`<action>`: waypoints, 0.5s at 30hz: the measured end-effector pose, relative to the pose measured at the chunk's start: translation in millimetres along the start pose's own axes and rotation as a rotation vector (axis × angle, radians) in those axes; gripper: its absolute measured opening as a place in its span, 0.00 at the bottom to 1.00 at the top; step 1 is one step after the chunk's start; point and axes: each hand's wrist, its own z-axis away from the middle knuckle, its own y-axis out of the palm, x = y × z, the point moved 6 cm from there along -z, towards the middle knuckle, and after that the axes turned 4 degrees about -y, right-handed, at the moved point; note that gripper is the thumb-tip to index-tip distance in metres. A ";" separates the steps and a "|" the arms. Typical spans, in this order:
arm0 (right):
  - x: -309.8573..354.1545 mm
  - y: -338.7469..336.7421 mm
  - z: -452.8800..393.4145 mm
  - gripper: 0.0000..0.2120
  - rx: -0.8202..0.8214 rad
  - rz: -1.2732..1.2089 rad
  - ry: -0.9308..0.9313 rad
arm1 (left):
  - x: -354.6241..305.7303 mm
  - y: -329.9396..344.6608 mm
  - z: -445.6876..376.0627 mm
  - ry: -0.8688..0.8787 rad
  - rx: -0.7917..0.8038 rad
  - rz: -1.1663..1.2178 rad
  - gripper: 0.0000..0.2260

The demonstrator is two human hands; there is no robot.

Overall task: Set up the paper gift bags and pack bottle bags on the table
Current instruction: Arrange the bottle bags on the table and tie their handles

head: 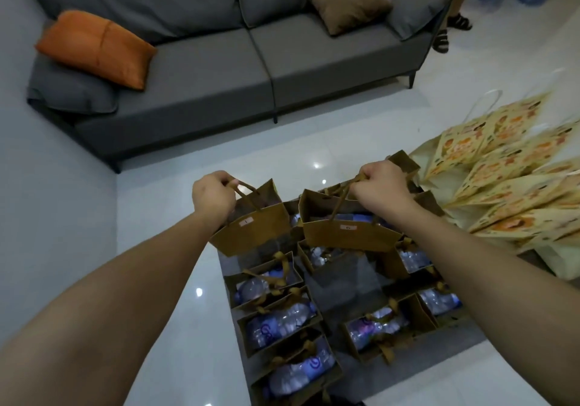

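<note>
Grey sofa [219, 60] ahead of me on glossy white floor [163, 280]; orange cushion [97, 48] at its left end, brown cushion [348, 1] right.

Two small white stickers carry single characters. The brown paper bag at 10 o'clock [251, 233] bears a sticker reading "1" on its near panel. The brown paper bag at 1 o'clock [348, 233] bears one reading "0" or "6"; uncertain. The bottle labels [266, 330] show a blurred, illegible white logo.
</note>
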 end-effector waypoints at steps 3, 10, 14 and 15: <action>4.9 4.4 -1.7 0.06 0.010 0.007 0.001 | -6.8 -4.1 -3.1 0.041 -0.008 0.010 0.07; 27.4 5.7 -7.0 0.07 0.016 0.022 -0.024 | -7.1 -13.8 -12.5 0.063 -0.003 -0.024 0.05; 38.9 8.7 -9.9 0.14 0.010 0.024 -0.056 | 0.9 -15.6 -17.3 0.052 -0.008 -0.022 0.04; 40.4 11.2 -11.2 0.14 0.012 0.028 -0.062 | 2.6 -13.9 -18.1 0.054 -0.005 -0.020 0.05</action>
